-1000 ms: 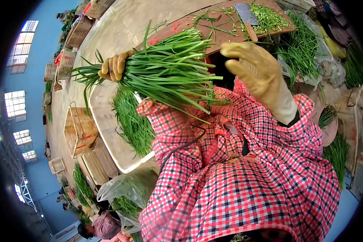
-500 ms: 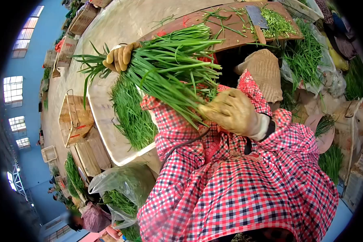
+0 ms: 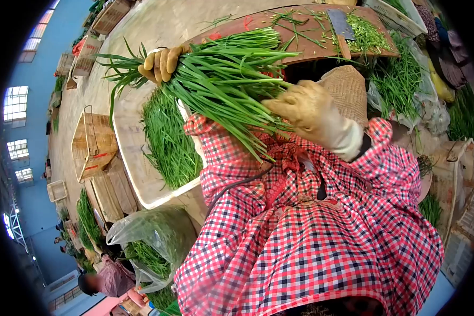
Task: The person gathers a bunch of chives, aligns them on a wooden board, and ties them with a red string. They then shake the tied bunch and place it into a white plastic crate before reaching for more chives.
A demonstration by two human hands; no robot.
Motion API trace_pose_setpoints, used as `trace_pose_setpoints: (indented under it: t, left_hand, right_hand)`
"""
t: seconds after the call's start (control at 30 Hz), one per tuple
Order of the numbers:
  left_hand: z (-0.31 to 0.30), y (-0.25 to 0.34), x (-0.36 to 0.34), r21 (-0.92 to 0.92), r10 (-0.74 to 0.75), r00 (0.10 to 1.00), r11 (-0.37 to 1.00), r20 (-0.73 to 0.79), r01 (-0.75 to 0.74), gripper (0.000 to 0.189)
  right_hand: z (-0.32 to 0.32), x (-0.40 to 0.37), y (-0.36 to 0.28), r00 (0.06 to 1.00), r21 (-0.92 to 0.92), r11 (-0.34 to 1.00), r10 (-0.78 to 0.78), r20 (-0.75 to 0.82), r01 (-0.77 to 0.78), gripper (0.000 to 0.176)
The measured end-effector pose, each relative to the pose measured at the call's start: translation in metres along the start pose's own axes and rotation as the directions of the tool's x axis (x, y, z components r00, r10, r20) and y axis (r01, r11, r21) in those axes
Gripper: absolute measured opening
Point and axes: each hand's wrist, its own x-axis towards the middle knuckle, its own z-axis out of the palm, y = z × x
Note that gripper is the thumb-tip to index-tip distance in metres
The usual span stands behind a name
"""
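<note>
The left hand [image 3: 161, 63], in a tan rubber glove, is clenched tight around one end of a thick bunch of long flat green chive-like leaves [image 3: 224, 79] at the upper left of the frame. Gripping that narrow end seems to be what keeps the blades together while the other end fans free toward the middle. The right hand [image 3: 306, 109], gloved the same way, lies against that fanned end at the centre. Its fingers are half curled over the blades, and I cannot tell whether they pinch any or only rest there. The bunch is held up in the air above the person's red-and-white checked smock [image 3: 321, 237], so loose bits can drop clear.

Below the bunch, at centre left, a white rectangular plastic tray [image 3: 134, 179] holds a loose heap of the same leaves. Along the top edge runs a brown wooden chopping board [image 3: 300, 48] with a steel cleaver [image 3: 342, 25] lying flat beside a pile of chopped green pieces [image 3: 367, 35]. A clear plastic bag of greens [image 3: 152, 237] sits at lower left, near another person's pink sleeve [image 3: 116, 279]
</note>
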Motion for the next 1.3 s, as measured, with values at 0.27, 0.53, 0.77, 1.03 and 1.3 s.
trace_pose_setpoints:
  t: [0.27, 0.53, 0.77, 1.03, 1.3]
  left_hand:
    - [0.010, 0.001, 0.003, 0.015, 0.036, 0.999, 0.999, -0.019, -0.035, 0.041]
    - [0.006, -0.008, 0.007, 0.003, 0.010, 0.999, 1.000, -0.043, -0.009, 0.034]
    - [-0.023, 0.029, -0.018, 0.042, -0.090, 0.995, 0.995, 0.050, 0.088, 0.039]
    - [-0.013, 0.018, -0.008, 0.022, -0.015, 0.993, 1.000, 0.120, 0.012, 0.041]
    - [-0.009, 0.015, -0.014, 0.024, 0.062, 0.995, 0.998, 0.076, -0.064, 0.042]
  right_hand:
    - [-0.054, -0.012, -0.009, 0.965, 0.201, 0.945, 0.241, 0.100, -0.257, 0.042]
    - [0.022, 0.034, -0.009, 0.958, 0.234, 0.972, 0.093, -0.270, -0.028, 0.036]
    - [-0.025, -0.002, -0.001, 0.887, 0.918, 0.147, 0.352, 0.300, -0.368, 0.025]
    - [-0.046, -0.045, 0.008, 0.818, 0.570, 0.598, 0.501, 0.282, -0.563, 0.021]
    - [0.003, -0.009, -0.004, 0.821, 0.385, 0.753, 0.570, 0.025, -0.534, 0.032]
